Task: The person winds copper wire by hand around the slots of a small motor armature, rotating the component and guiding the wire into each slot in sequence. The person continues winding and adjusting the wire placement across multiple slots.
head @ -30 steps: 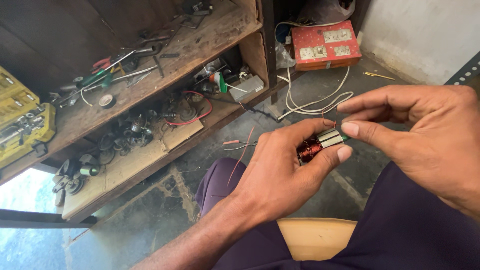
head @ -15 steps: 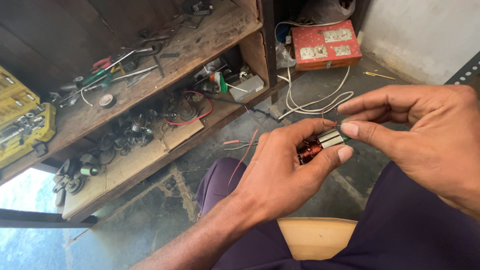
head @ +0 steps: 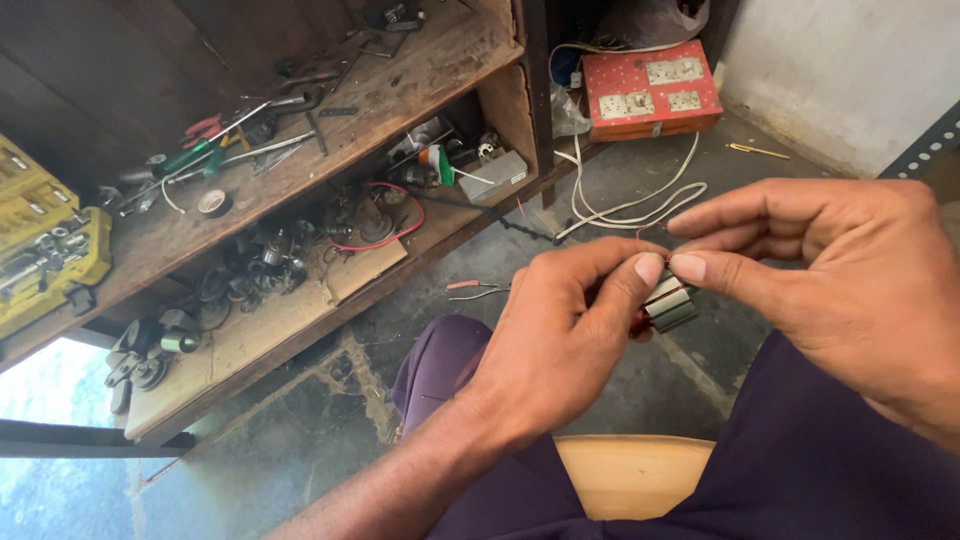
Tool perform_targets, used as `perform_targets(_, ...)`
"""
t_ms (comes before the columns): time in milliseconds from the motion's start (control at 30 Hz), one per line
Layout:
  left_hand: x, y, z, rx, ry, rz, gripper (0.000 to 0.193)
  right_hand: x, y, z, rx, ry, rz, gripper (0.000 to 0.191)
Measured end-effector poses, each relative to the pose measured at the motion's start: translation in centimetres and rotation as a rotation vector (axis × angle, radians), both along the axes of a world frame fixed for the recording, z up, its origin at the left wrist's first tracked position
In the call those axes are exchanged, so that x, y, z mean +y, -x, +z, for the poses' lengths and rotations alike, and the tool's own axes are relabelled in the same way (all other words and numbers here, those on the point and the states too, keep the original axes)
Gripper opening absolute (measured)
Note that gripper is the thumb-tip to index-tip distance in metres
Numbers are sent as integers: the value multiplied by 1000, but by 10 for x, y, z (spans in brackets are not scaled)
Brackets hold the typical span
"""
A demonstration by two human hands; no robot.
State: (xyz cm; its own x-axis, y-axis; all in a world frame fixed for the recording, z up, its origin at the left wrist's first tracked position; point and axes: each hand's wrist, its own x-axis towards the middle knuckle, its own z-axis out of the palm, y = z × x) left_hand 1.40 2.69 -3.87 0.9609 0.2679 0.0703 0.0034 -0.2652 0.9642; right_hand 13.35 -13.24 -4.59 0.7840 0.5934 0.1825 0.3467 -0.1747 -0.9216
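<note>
Head view: left hand (head: 560, 340) and right hand (head: 840, 280) both pinch a small wound coil part (head: 668, 303) with red wire, handling underway, shelf tools (head: 215, 140) far left untouched.

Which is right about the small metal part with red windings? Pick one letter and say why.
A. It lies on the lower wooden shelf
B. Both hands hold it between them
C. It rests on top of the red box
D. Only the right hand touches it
B: the small metal part sits between the left hand's thumb and fingers while the right hand's fingertips pinch it from the other side, above the person's lap.
</note>
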Motion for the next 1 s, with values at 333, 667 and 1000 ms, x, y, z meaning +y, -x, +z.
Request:
perform_targets(333,1,-8,-14,-60,227,115,21,0,6,-15,279,-123,175,45)
perform_targets(667,6,-10,-20,-94,431,92,19,1,9,-16,400,-96,281,41)
perform_targets(1000,25,-17,-16,-153,208,149,24,0,3,-16,334,-171,224,42)
